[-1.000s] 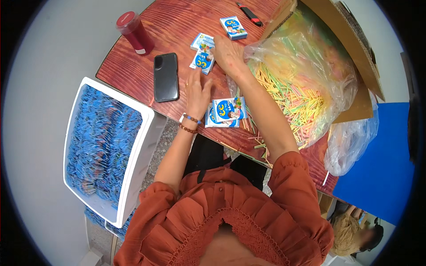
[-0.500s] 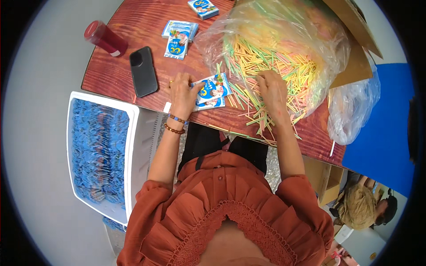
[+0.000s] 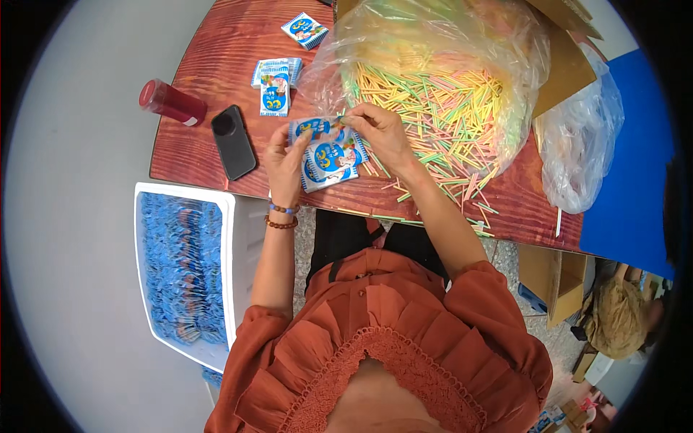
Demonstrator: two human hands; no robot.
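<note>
The left hand pinches a small blue-and-white packet by its left end, thumb on top, while the right hand has its thumb and forefinger closed on the packet's right end, its other fingers curled. The packet is raised above the wooden table near its near edge, over a stack of similar packets lying overlapped on the surface. Farther in, toward the far edge, two more packets lie one across the other, and another packet sits beyond them. A black phone lies near the near left corner, with a red jar close by at the left edge. To the right of the hands, coloured sticks spill from a clear plastic bag in a cardboard box, some reaching the near edge. A crumpled plastic bag is at the table's right edge. Just off the near left corner stands a white bin filled with blue packets.
</note>
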